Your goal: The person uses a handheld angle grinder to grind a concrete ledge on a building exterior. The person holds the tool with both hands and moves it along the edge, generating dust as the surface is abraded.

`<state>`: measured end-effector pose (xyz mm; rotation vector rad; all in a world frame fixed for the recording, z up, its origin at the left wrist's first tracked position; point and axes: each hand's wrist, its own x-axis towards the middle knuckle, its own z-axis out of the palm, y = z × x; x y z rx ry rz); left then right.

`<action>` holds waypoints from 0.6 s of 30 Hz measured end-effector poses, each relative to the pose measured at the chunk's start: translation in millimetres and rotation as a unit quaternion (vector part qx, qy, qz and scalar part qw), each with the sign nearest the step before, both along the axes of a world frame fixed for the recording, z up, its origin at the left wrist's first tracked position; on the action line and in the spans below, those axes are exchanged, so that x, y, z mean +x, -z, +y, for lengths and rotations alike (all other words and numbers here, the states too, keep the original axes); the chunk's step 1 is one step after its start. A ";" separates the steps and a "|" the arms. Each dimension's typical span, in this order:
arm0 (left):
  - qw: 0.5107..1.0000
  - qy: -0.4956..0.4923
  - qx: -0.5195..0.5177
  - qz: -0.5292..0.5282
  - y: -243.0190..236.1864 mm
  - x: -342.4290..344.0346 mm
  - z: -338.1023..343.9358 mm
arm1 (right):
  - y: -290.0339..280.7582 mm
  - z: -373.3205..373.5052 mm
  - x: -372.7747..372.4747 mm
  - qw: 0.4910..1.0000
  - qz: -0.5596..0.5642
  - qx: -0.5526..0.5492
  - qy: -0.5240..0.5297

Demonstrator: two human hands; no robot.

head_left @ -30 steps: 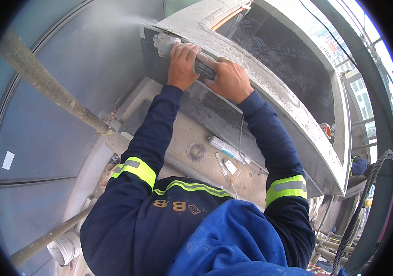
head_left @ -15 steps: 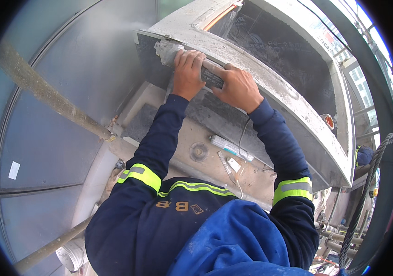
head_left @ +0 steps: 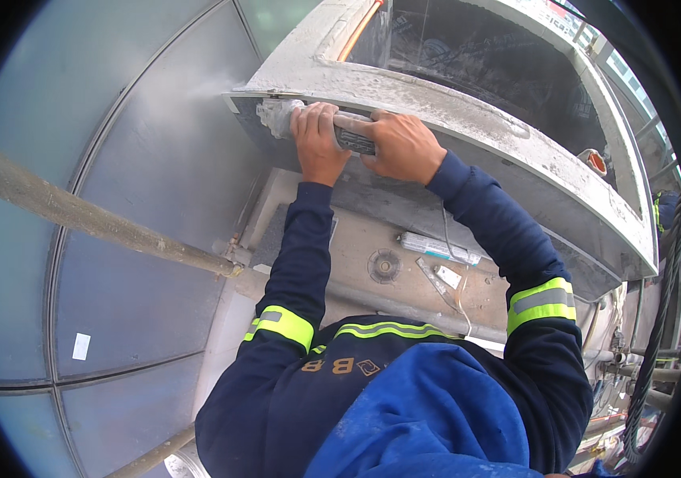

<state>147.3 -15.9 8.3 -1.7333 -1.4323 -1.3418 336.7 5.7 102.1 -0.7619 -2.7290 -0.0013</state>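
Both my hands grip a dust-coated angle grinder [head_left: 355, 143] against the front edge of a pale, stone-like ledge [head_left: 452, 127]. My left hand [head_left: 320, 143] is wrapped round the grinder close to its head, which is covered by a whitish, crumpled wrap [head_left: 278, 117]. Further right, my right hand [head_left: 406, 146] clasps the rear of the body, thumb along the top. The disc itself is hidden. Pale dust [head_left: 205, 89] streams off to the left past the ledge's corner. A dark cord [head_left: 445, 223] hangs down below my right forearm.
Large glass panels [head_left: 141, 207] stand at the left, crossed by a dirty pole [head_left: 101, 213]. Below the ledge lie a sealant tube [head_left: 440, 247], a metal strip [head_left: 434, 280], a white plug-like block [head_left: 448, 276] and a round drain cover [head_left: 385, 266]. A steel cable [head_left: 663, 319] hangs right, near another person [head_left: 664, 209].
The view has shifted, so the floor items sit further right. Both hands keep their grip on the grinder, at nearly the same spot near the ledge's corner. Dust still streams out.
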 end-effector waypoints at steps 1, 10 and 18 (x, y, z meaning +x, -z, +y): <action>1.000 -0.001 0.004 0.002 2.3 -2.3 1.7 | 0.2 1.2 -2.3 1.000 -0.002 -0.003 0.002; 1.000 -0.014 0.003 0.008 9.2 -21.1 10.3 | -4.6 4.1 -20.1 1.000 0.011 -0.007 -0.015; 0.999 0.000 -0.030 -0.011 7.8 -33.9 6.0 | 2.7 9.5 -33.9 1.000 -0.003 0.004 -0.010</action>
